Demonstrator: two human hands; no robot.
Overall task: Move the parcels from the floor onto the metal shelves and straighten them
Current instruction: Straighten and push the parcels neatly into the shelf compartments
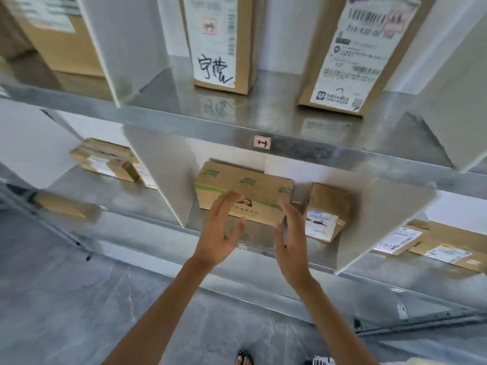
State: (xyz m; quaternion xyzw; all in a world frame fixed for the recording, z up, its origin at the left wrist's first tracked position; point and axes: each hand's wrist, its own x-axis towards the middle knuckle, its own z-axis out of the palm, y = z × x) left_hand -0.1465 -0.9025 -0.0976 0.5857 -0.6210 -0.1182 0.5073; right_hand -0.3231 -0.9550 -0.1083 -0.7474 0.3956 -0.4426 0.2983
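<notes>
Open left hand (220, 229), right hand (292, 239) at parcel (259, 187)

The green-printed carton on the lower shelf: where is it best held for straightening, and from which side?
Probably take the carton by its two short ends, one per hand, coming from the open front. It lies flat, long face forward; a divider on its left and a smaller box on its right stand close, so left hand and right hand would slide in from the front.
</notes>
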